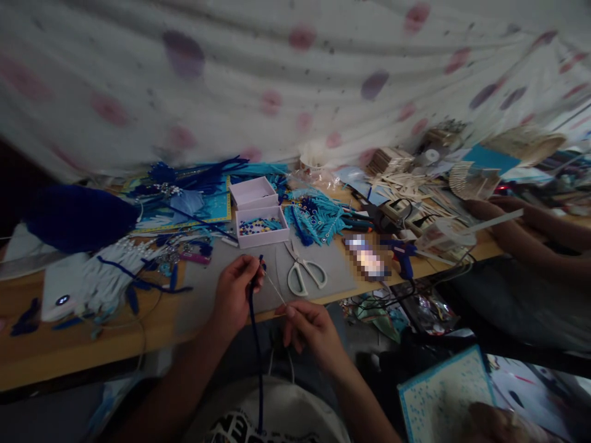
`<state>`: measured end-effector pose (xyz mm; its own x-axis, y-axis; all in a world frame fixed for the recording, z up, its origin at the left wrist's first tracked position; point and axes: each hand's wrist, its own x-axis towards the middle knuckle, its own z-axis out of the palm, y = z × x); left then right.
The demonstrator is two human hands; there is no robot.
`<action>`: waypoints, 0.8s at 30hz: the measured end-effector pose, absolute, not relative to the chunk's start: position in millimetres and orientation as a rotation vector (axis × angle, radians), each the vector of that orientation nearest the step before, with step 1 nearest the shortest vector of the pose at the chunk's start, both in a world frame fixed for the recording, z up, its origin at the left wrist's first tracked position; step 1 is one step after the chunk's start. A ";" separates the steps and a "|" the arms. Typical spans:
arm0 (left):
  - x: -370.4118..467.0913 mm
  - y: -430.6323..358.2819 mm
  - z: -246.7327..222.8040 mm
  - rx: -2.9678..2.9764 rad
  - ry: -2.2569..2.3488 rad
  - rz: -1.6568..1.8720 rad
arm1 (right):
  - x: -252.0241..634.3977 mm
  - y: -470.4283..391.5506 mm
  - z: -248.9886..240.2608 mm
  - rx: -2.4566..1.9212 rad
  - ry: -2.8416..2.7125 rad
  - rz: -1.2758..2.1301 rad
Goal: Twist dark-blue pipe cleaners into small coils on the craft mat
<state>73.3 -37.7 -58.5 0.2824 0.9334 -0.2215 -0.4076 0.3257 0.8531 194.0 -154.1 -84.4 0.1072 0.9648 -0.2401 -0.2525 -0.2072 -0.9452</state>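
My left hand [236, 294] is closed in a pinch on a dark blue pipe cleaner [257, 351], whose long end hangs down over my lap. A thin pale thread or wire [276, 289] runs from the top of it to my right hand [310, 329]. The right fingers are pinched together on that strand, just past the table's front edge. White-handled scissors [305, 271] lie partly spread on the grey mat [335, 271], beyond my right hand. Behind my hands, a white box [263, 240] holds several blue, white and gold beads, with its lid [253, 192] beside it.
Teal and blue fuzzy leaf-like pieces [318, 215] lie right of the box. White stems [108, 271] and a large dark blue bundle [78, 218] are at left. A lit phone [367, 255] and blue glue gun [401, 252] sit right. Another person's arm [508, 240] reaches in.
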 end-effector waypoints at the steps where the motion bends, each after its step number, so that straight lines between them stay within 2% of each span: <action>1: 73.7 -37.0 -59.3 0.770 0.835 1.028 | 194.8 -155.2 -84.4 -1.244 -0.804 1.377; 12: 67.0 -25.4 -60.0 0.705 0.870 1.044 | 240.9 -196.8 -78.5 -1.435 -0.902 1.138; 18: 61.5 -21.5 -60.2 0.664 0.885 1.043 | 310.9 -260.9 -88.5 -1.982 -1.156 1.011; 21: 60.4 -20.1 -61.1 0.654 0.899 1.060 | 336.8 -277.2 -94.3 -2.436 -1.136 0.730; 24: 60.7 -19.2 -61.0 0.649 0.890 1.078 | 337.1 -253.5 -92.1 -2.389 -1.093 0.483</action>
<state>60.7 -19.2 -61.0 0.2012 0.9352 -0.2914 -0.4629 0.3530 0.8131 337.1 -253.5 -92.1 0.6218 0.7739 -0.1203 0.6101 -0.5749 -0.5452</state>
